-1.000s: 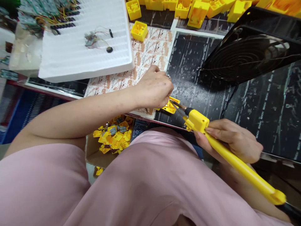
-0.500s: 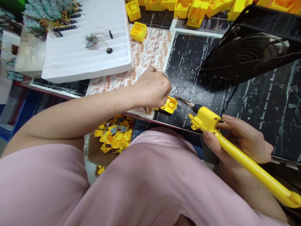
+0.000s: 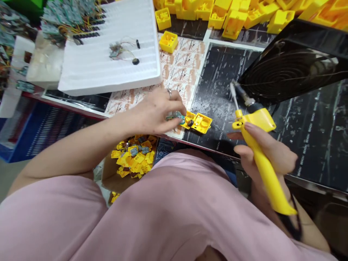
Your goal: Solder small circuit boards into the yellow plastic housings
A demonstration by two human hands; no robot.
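At the near edge of a crowded tabletop (image 3: 76, 102), looking down over a lap in pink cloth (image 3: 81, 221). Far side: heaped yellow plastic housings (image 3: 233, 23). Left of centre, a white foam tray (image 3: 108, 69) carries small wired parts (image 3: 116, 50); a black fan guard (image 3: 288, 69) tilts in at right. Beneath the work lie a black printed bench mat (image 3: 225, 72) and a sheet of orange-printed paper (image 3: 179, 69). Below the tabletop edge, a cardboard box (image 3: 108, 174) holds loose yellow pieces with small boards (image 3: 133, 156).

Working spot: an opened yellow two-part housing (image 3: 198, 122) lies at the mat's near edge, its long axis running nearly side to side, dipping slightly to the right. A dark round component (image 3: 190, 123) sits in its left half. The left hand (image 3: 153, 112) is the nearer, just beside the housing, its grip closed on a small circuit board (image 3: 175, 116); whether the board touches the housing cannot be told. The right hand (image 3: 268, 154) has its grip clamped round a yellow soldering iron (image 3: 258, 121), well to the right of the housing, the tip pointing up and away toward the fan guard.
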